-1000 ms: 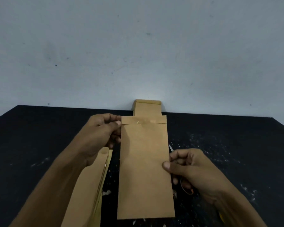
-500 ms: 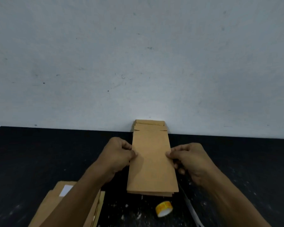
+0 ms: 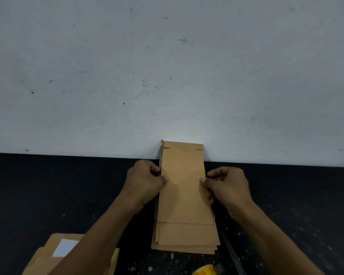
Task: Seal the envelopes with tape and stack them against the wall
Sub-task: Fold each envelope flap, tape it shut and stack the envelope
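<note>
A black counter (image 3: pixel 48 195), flecked with pale specks, spreads beneath the hands. A slim blade-like tool (image 3: pixel 231 253) lies just behind the right hand's wrist.

We see a pale grey-white wall (image 3: pixel 167 66), scuffed and speckled, filling the upper frame; below it a black tabletop (image 3: pixel 48 195) flecked with white specks spans the lower part.

A single head-worn wide-angle camera looks forward and slightly down from the person's own position, facing a pale wall (image 3: pixel 167 66) square-on. The wall fills the upper half of the view; the dark counter (image 3: pixel 48 195) fills the lower half. Both forearms enter from the bottom edge, close to the lens, and straight lines bow slightly outward.
</note>
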Available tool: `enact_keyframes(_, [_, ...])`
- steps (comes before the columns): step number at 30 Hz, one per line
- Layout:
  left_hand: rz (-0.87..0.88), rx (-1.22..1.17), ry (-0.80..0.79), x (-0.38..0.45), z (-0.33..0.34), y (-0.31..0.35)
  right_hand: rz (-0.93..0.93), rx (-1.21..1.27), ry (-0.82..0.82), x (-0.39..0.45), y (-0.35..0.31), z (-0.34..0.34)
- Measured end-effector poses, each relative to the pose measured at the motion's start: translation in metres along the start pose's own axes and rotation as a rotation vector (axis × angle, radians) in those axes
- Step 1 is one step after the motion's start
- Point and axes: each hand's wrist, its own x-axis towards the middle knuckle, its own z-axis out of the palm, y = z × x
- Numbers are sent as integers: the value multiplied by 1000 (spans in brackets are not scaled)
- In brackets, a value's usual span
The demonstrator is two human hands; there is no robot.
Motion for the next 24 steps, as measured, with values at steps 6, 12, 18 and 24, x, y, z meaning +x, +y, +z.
enact_keyframes(6, [-5,-38,-31,-21,-14,4,-45,23,-11,-26,-7,-11])
enact_keyframes(12, [97,-16,-21,-75,-47,12,-154,66,-62,-85,-27,-13])
enact_keyframes(18, [103,156,58,-133,-78,-7,-251,-26,-147,-150,-30,7])
enact_keyframes(24, [-195,500,196,-164,-105,-69,-287,-115,-241,-190,-19,23])
